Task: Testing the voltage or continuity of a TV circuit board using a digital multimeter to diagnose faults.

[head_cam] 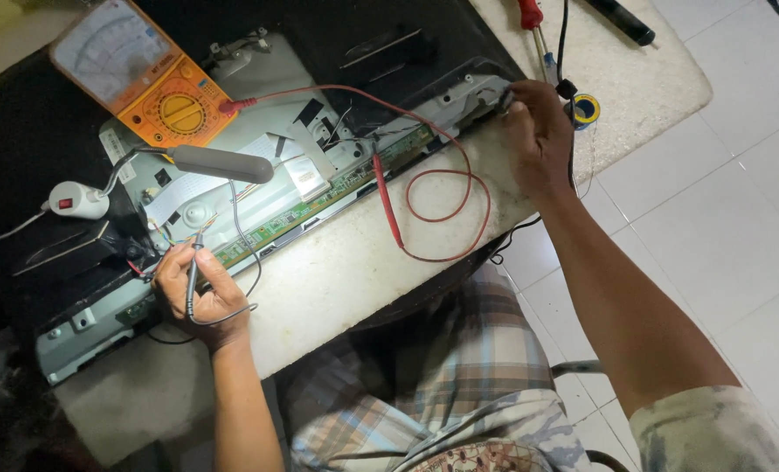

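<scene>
Left hand (199, 293) pinches black test probe (192, 278) like pen, tip down on long green circuit board strip (319, 203) just above fingers. Right hand (538, 131) closed on metal chassis corner (494, 94); what fingers hold, cannot tell. Red probe (387, 203) lies loose on board between hands, lead looping toward right hand. Orange analog multimeter (140, 70) well above left hand.

My one camera sits on my head, looking steeply down and close over the bench (354, 271), my lap near, tiled floor (721, 201) right, my left hand (199, 293) and right hand (538, 131) in view
</scene>
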